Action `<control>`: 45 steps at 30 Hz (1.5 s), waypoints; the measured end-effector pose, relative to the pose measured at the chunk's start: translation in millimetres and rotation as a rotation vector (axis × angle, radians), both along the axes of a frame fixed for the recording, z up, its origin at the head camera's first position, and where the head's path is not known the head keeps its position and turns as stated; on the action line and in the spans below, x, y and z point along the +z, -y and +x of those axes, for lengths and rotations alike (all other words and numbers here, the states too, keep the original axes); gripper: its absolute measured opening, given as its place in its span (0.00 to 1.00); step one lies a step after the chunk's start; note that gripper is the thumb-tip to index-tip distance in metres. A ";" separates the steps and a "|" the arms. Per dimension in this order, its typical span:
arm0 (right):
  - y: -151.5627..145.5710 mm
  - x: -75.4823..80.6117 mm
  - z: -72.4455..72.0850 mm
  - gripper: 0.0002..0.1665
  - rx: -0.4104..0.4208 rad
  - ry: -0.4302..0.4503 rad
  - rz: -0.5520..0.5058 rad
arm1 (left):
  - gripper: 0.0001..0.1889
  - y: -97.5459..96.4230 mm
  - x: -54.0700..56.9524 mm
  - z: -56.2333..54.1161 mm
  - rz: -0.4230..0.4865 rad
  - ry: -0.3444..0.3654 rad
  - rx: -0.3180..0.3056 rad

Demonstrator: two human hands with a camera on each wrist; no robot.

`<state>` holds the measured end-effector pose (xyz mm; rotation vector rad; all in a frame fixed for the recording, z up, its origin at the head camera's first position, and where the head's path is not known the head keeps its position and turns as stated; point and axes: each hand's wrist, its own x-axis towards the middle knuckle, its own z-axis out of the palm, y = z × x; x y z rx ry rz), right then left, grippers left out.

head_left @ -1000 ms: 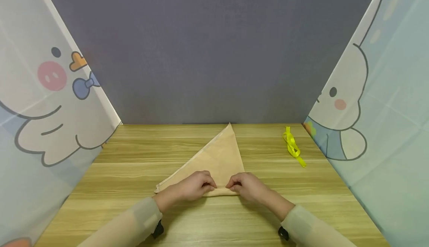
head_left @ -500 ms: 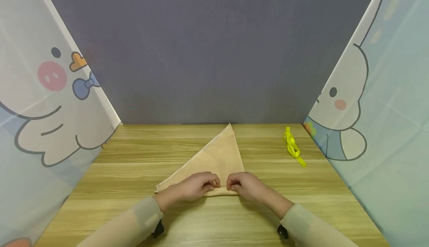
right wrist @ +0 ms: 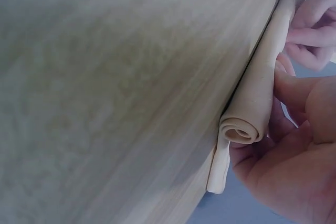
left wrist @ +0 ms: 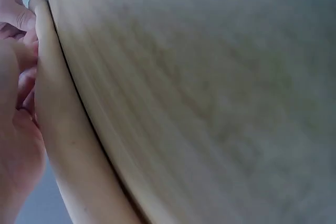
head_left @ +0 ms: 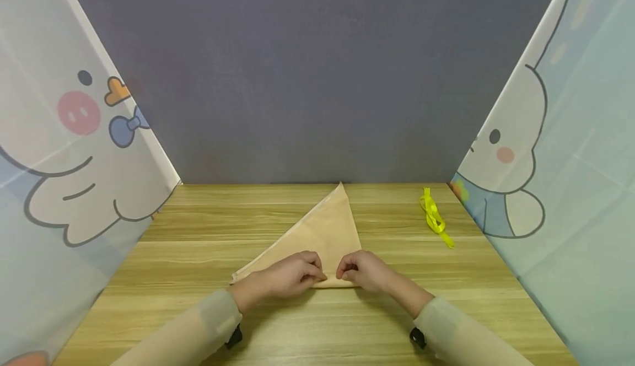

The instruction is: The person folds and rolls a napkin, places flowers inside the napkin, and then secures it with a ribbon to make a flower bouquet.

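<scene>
A beige cloth lies on the table as a triangle, its tip pointing away, with its near edge rolled up. My left hand grips the roll left of its middle, fingers curled over it. Close by on the right, my right hand pinches the roll near its right end. In the right wrist view the end of the cloth roll shows as a spiral of several layers, with a flat flap beneath. The roll runs along the fingers in the left wrist view; some fingertips are hidden there.
A bright yellow ribbon lies loosely bundled at the back right of the wooden table. A grey panel rises behind the table. Cartoon-printed sheets flank both sides.
The rolled edge has moved slightly away from me. The fingers of both hands have shifted their hold along it, while the cloth's far tip and the ribbon stay in place.
</scene>
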<state>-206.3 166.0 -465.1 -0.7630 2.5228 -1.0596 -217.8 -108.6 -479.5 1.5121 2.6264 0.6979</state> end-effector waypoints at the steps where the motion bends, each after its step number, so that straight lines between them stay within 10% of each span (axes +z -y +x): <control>1: 0.1 0.0 0.2 0.09 -0.001 -0.008 0.006 | 0.09 -0.5 0.6 0.8 -0.005 -0.005 -0.002; 15: -3.4 3.6 10.3 0.06 0.049 -0.393 0.205 | 0.10 -1.8 2.7 1.1 -0.062 0.025 0.054; 33: -4.8 1.5 4.0 0.06 -0.034 -0.259 0.138 | 0.04 0.7 -4.0 -9.7 0.114 0.342 0.185; 40: -5.6 3.0 3.3 0.06 -0.052 -0.190 0.114 | 0.02 0.0 -2.7 -12.2 0.123 0.357 0.163; 45: -5.3 2.4 1.9 0.05 -0.045 -0.206 0.130 | 0.03 -0.1 -2.0 -12.6 0.069 0.216 0.140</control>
